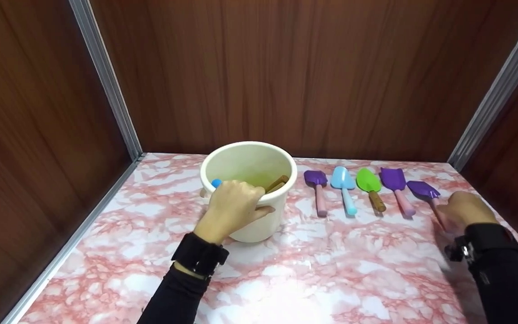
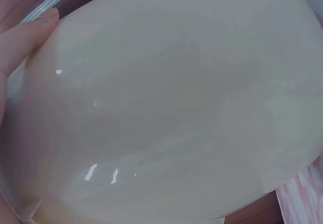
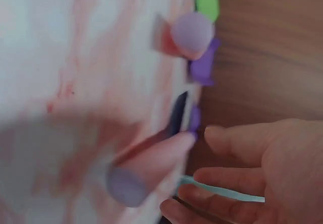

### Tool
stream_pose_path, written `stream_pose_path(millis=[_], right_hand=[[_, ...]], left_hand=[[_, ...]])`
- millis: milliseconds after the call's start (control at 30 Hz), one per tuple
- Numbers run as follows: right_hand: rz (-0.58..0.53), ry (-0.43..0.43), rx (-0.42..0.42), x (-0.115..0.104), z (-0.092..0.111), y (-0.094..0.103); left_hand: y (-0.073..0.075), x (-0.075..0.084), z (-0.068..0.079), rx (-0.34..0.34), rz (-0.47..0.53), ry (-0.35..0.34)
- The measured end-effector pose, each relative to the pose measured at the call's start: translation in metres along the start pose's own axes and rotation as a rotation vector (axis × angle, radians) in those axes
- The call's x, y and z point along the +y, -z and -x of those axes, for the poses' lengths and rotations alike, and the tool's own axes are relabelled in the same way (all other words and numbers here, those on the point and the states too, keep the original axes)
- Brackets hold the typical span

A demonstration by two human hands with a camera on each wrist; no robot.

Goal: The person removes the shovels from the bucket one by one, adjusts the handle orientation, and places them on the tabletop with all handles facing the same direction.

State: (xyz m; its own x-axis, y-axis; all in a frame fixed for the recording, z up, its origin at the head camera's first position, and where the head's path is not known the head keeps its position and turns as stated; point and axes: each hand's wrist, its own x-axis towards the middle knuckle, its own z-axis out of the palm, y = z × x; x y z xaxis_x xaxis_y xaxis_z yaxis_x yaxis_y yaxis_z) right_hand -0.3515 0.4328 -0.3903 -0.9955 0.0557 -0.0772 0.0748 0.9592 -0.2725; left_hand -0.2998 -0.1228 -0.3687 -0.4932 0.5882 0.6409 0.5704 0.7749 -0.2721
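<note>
My left hand [image 1: 236, 201] grips the near rim of a cream plastic bucket [image 1: 259, 229], fingers over the edge and thumb along the outer wall. In the left wrist view the bucket wall [image 2: 171, 93] fills most of the picture, with the thumb [image 2: 30, 37] against it. Brown handles [image 1: 278, 183] and a blue handle end [image 1: 216, 183] show inside the bucket. At the far right, my right hand [image 1: 468, 208] is beside a purple hand trowel [image 1: 422, 189] with a pink handle. The right wrist view shows its fingers extended just beyond that handle [image 3: 161, 161], not wrapped round it.
In a row right of the bucket lie a purple trowel [image 1: 315, 177], a light blue trowel [image 1: 343, 178], a green trowel [image 1: 368, 181] and a purple square-ended shovel [image 1: 393, 179]. Brown wood-look panels [image 1: 286, 81] enclose the pink-and-white marbled table [image 1: 353, 265] at back and sides.
</note>
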Motion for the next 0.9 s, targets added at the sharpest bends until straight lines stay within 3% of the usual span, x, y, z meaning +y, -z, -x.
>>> stream_pose_path(millis=[300,467,900], right_hand=[[-0.039,-0.033,0.177,-0.002,0.027,-0.025],[-0.047,-0.034,0.188,0.007,0.029,-0.036],[-0.072,-0.029,0.167,0.017,0.024,-0.034]], left_hand=[[0.001,-0.002,0.003,-0.001,-0.007,0.009],[0.001,-0.001,0.003,-0.005,-0.006,0.012],[0.0,0.0,-0.001,-0.016,0.002,0.016]])
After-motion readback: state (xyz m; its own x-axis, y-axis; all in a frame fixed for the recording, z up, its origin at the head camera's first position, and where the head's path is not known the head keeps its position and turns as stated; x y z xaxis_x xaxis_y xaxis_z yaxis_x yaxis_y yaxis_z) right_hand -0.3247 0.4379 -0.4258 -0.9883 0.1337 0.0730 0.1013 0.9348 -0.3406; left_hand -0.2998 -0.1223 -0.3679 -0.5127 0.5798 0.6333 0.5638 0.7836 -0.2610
